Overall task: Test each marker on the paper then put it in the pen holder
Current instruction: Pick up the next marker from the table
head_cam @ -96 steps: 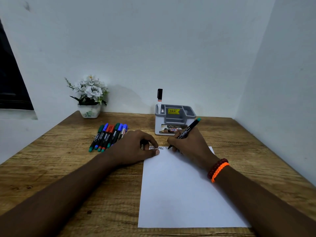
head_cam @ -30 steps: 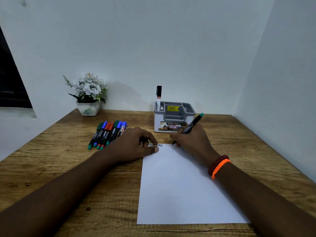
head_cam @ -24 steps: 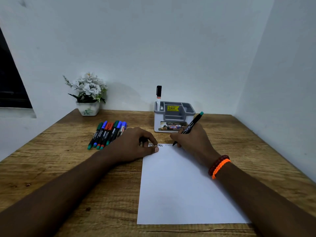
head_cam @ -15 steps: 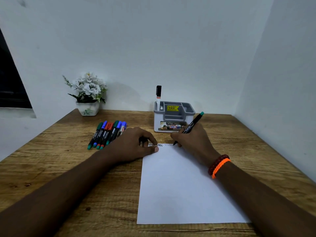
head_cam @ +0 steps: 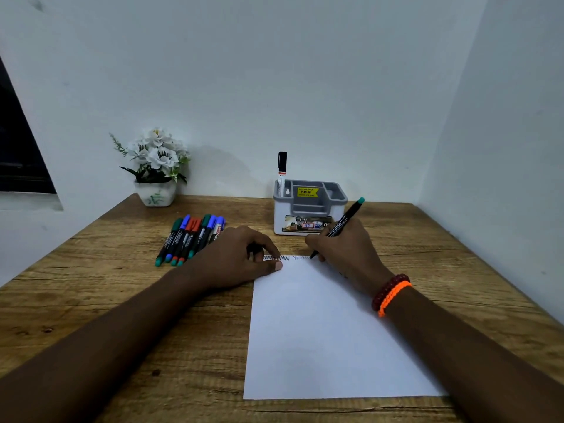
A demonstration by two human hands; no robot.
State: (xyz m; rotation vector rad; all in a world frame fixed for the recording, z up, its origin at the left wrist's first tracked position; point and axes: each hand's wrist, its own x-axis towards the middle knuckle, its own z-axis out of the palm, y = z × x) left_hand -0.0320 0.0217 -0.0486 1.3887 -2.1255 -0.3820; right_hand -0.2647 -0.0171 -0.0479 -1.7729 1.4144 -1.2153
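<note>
A white paper sheet [head_cam: 320, 331] lies on the wooden desk. My right hand [head_cam: 345, 254] grips a black marker with a green end [head_cam: 343, 222], its tip touching the paper's top edge at the end of a thin zigzag line [head_cam: 300, 257]. A darker scribble [head_cam: 282, 258] sits to the left of it. My left hand [head_cam: 241, 257] rests on the paper's top left corner, thumb pressing it, fingers curled round a small dark piece that looks like the marker's cap. The grey and white pen holder [head_cam: 308, 209] stands behind, with one black-capped marker [head_cam: 282, 167] upright in it.
Several capped markers [head_cam: 190, 238] in green, blue and red lie in a row left of my left hand. A white flower pot [head_cam: 155, 172] stands at the back left. Walls close the desk at the back and right.
The marker tip has moved a little to the right along the paper's top edge, and the thin zigzag line has grown. My left hand has stayed in place.
</note>
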